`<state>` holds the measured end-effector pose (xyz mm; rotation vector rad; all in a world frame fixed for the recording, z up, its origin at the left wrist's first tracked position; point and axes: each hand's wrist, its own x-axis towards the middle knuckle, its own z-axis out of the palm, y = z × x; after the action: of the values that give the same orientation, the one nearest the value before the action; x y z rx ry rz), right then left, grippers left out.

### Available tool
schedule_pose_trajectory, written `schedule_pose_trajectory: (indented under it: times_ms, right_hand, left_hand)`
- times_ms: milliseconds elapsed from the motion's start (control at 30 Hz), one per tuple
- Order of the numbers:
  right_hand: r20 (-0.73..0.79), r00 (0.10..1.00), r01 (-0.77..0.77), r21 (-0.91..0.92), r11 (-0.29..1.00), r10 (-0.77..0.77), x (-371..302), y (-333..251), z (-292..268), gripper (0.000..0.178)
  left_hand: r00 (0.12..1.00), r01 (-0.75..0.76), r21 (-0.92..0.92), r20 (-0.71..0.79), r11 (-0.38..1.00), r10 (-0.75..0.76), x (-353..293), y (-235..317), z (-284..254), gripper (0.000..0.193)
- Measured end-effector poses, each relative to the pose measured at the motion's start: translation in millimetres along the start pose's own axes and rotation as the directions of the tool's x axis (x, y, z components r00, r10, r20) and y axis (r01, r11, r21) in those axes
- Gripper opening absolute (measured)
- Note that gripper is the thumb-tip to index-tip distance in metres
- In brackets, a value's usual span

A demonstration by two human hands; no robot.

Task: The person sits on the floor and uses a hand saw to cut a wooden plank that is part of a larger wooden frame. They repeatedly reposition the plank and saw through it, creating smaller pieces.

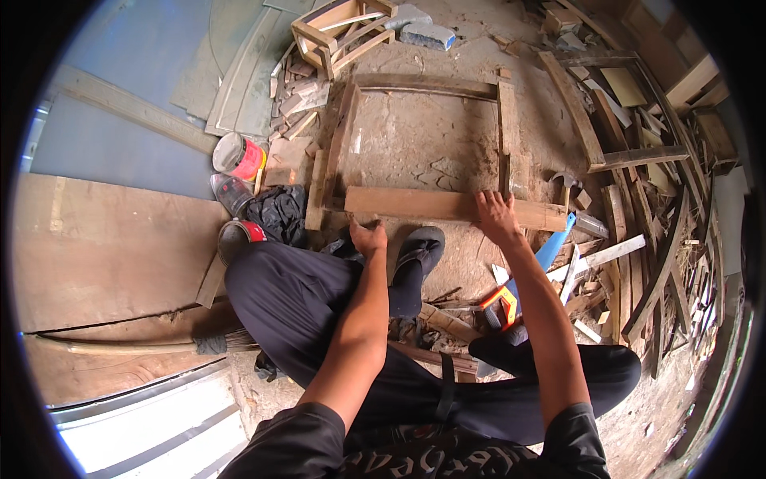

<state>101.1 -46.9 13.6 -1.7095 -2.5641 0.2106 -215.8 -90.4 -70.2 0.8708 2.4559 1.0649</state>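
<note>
Pale brown wooden plank; grey-brown weathered wooden frame; blue-bladed handsaw with orange-and-black handle; red-and-silver tin can; black plastic bag; dark navy trousers; black sandal.

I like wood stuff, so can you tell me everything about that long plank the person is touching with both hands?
The plank is a long, flat board of rough, brownish, dusty wood. It lies flat and nearly level across the near end of a wooden frame on the dirt ground, its right end reaching toward a hammer. The left hand presses its near edge close to the left end, and the right hand rests on top further right, fingers spread. A sandalled foot sits just below it.
</note>
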Motion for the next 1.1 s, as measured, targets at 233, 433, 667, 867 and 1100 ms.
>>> schedule_pose_trajectory:
  times_ms: [233,433,667,867,1100]
  right_hand:
    - [0.106,0.993,-0.052,-0.025,0.998,0.055,-11,23,-15,0.082]
    - [0.127,0.991,-0.032,-0.032,0.999,0.036,-11,25,-4,0.084]
    - [0.009,0.998,-0.06,-0.076,0.995,0.061,-24,16,-1,0.092]
    - [-0.249,0.96,-0.089,0.148,0.985,0.124,-65,-2,-7,0.085]
    - [-0.395,0.763,-0.39,0.35,0.852,0.511,-160,35,4,0.035]
  left_hand:
    - [0.973,-0.199,-0.07,0.103,0.978,0.205,-23,13,5,0.084]
    - [0.971,-0.09,-0.141,0.206,0.986,0.118,-21,11,-2,0.083]
    - [0.957,-0.046,0.128,0.29,0.991,0.007,-20,15,-4,0.096]
    - [0.977,-0.065,0.162,-0.191,0.985,0.096,-33,47,-14,0.089]
    - [0.501,-0.77,-0.137,0.473,0.623,0.724,-70,163,12,0.089]
